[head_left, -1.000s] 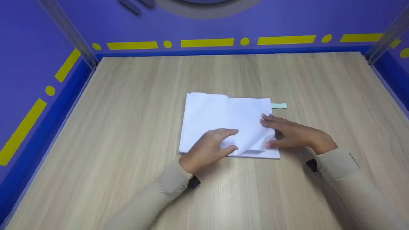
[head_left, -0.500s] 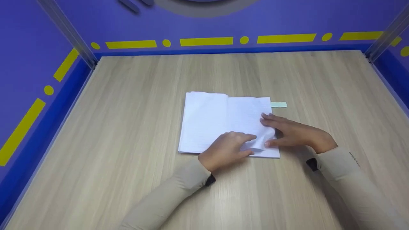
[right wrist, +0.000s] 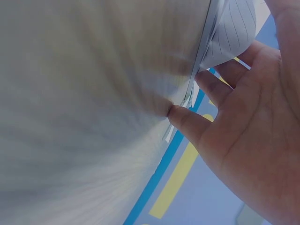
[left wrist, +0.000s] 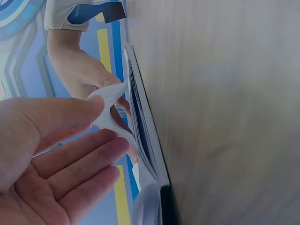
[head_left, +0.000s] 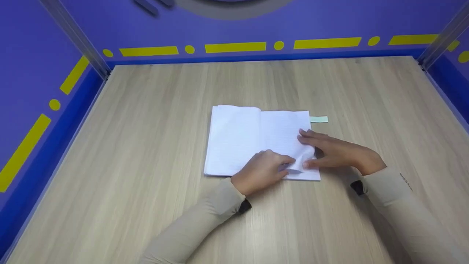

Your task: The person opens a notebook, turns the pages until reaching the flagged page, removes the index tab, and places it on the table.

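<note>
Head view: an open notebook point(head_left: 256, 141) lies flat near the middle of the wooden table point(head_left: 146, 154), with both hands at its near right corner and a pale green slip point(head_left: 318, 119) showing just past its far right edge.
Left wrist view: shows what the head view hides, a lifted page point(left wrist: 110, 110) curling up off the stack, pinched between the thumb and fingers of the left hand point(left wrist: 56, 154).
Right wrist view: shows the notebook's edge from the side, with the thumb tip pressed against the stacked page edges and a ruled page bent over the fingers.
Left hand point(head_left: 262, 170): fingers loosely curled, gripping the raised page at the lower right of the notebook.
Right hand point(head_left: 335, 152): mostly spread, fingers lying on the right page, thumb at the near edge of the notebook.
Surroundings: purple walls point(head_left: 329, 22) with yellow dashes and dots.
</note>
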Tool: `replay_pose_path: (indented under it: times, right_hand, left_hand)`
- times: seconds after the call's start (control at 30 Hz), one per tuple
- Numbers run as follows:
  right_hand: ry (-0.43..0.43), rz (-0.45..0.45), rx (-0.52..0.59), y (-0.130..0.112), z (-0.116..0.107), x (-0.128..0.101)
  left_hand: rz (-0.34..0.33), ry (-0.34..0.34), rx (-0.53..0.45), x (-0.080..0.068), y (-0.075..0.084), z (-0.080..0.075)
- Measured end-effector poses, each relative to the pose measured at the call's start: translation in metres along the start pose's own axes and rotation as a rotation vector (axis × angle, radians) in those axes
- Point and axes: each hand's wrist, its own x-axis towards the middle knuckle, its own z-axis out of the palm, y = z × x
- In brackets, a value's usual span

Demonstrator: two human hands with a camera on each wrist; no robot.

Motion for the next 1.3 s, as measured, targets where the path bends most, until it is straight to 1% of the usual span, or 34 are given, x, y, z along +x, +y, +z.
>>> replay_pose_path:
  times: [0.17, 0.3, 0.53, 0.77, 0.93, 1.1, 1.3]
  right_hand:
    - [0.000, 0.006, 0.009, 0.0008, -0.0001, 0.0011]
    - [0.008, -0.011, 0.009, 0.0009, 0.0001, 0.0007]
    - [0.001, -0.007, 0.007, 0.0000, 0.0002, 0.0002]
    - [0.002, -0.018, -0.010, 0.0015, 0.0015, 0.0021]
    - [-0.004, -0.015, -0.004, 0.0019, 0.0021, 0.0025]
    - [-0.010, -0.006, 0.000, 0.0022, 0.0019, 0.0018]
    - [-0.005, -0.011, -0.007, 0.0040, 0.0042, 0.0028]
  left_hand:
    - [-0.006, -0.002, 0.005, 0.0014, 0.0010, -0.0006]
    - [-0.007, -0.001, -0.005, 0.0025, 0.0011, -0.0008]
    - [-0.004, 0.038, -0.033, 0.0027, -0.0008, 0.0000]
    - [0.000, 0.096, -0.056, 0.0025, -0.0035, 0.0023]
    - [-0.024, 0.099, -0.087, 0.0017, -0.0038, 0.0022]
    - [-0.055, 0.086, -0.122, 0.0015, -0.0043, 0.0019]
    - [-0.091, 0.081, -0.222, 0.0017, -0.0061, 0.0014]
